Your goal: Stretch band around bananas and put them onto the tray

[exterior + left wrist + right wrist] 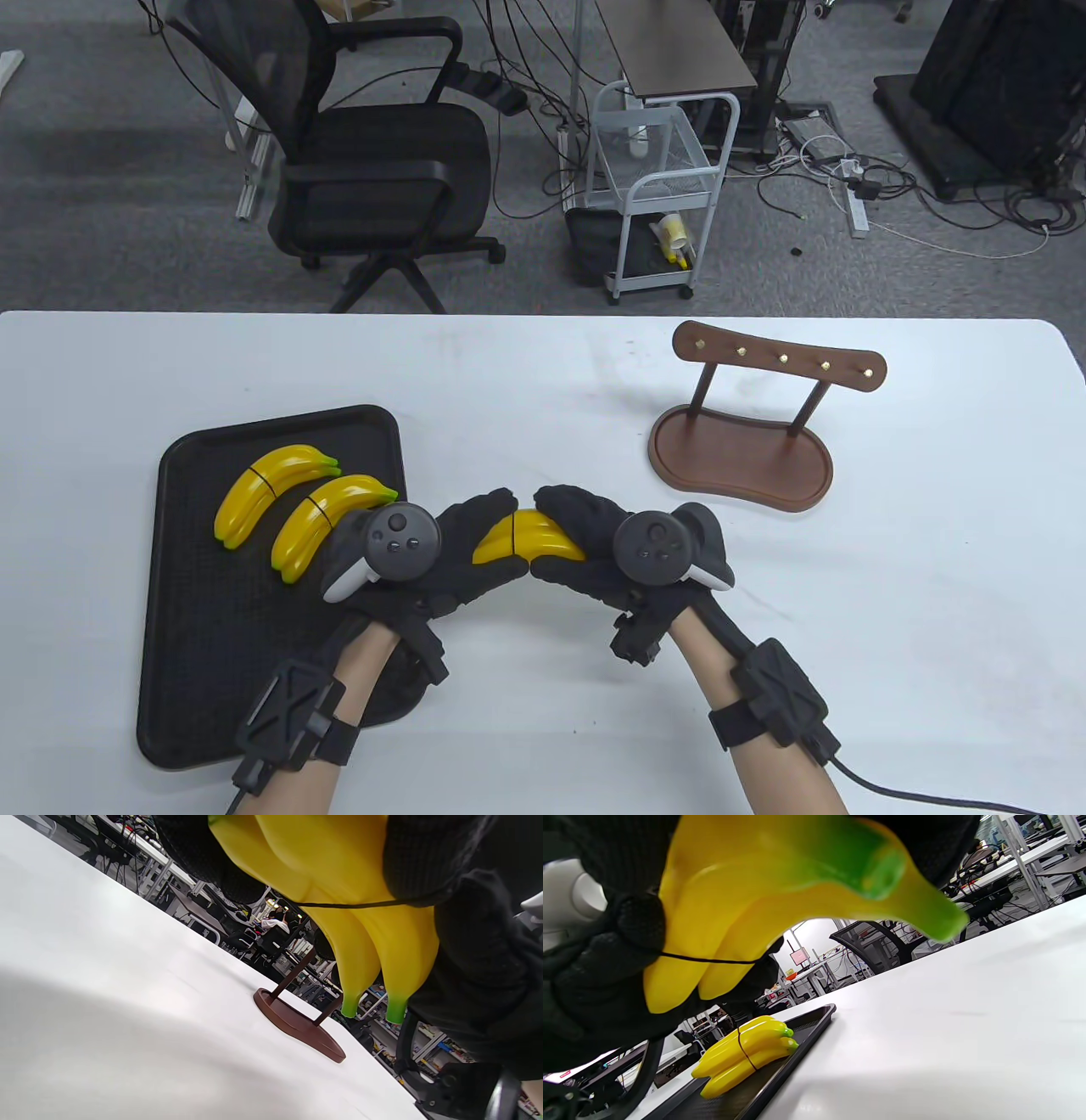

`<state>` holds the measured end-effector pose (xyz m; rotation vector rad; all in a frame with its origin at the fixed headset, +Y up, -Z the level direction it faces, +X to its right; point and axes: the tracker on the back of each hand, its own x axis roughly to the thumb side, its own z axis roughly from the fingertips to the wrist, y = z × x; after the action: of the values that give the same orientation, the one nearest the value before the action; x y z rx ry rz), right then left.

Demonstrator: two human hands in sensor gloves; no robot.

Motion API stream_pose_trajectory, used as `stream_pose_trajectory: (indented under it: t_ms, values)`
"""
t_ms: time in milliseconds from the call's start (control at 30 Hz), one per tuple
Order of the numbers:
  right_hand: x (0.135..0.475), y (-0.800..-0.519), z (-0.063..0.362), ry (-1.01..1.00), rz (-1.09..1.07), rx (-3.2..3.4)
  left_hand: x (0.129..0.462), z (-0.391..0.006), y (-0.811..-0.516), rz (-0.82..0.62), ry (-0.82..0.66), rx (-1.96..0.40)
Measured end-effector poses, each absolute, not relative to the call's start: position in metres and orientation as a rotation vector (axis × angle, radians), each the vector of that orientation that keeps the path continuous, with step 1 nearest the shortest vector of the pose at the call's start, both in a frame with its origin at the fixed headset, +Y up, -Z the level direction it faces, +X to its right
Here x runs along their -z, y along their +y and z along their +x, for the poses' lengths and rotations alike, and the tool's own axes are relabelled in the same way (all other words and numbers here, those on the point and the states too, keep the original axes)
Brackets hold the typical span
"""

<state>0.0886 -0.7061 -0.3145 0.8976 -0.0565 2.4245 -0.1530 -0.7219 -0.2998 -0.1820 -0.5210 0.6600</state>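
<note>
Both hands, left hand and right hand, grip the banded bananas end to end above the table, the tray lying just left of the left fingers.

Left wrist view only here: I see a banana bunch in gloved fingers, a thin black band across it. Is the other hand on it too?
Observer: Yes. The left hand and right hand both grip the held bunch.
Operator: Anything on the tray yet?
Observer: Two banded bunches lie on the black tray.
Operator: Where is the tray?
Observer: Left of the hands, opposite the wooden stand.
</note>
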Motion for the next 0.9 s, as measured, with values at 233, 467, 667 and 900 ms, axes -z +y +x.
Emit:
stream_pose_trajectory:
  t_ms: [233,467,667,900]
  values:
    - [0.309,-0.705,0.082,-0.116,0.911,-2.492,0.298,-0.15,-0.72,-0.15,-0.49,-0.634]
    - [0.303,-0.702,0.075,-0.193,0.891,-2.564,0.295,-0.145,-0.718,-0.127,-0.472,-0.613]
    - [0.302,-0.702,0.073,-0.219,0.882,-2.576,0.295,-0.145,-0.717,-0.115,-0.465,-0.617]
    - [0.308,-0.703,0.082,-0.165,0.898,-2.457,0.297,-0.149,-0.717,-0.128,-0.486,-0.674]
